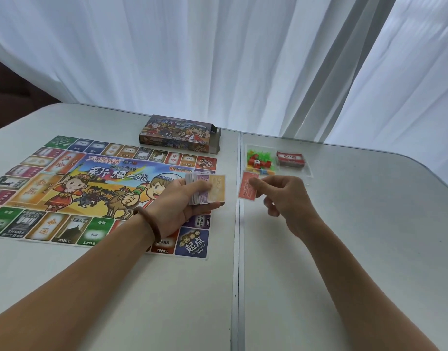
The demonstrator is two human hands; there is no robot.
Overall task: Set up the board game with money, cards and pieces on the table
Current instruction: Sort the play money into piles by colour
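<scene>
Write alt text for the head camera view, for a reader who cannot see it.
A person's left hand holds a stack of play money over the game board while the right hand pinches one red note. Behind lie the game box, a bag of plastic pieces and a card deck.

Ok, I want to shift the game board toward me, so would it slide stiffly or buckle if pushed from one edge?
Probably buckle: the game board shows no edge thickness and lies like a printed paper sheet. It looks light, so a pull at a corner may drag it across the smooth table easily.
</scene>
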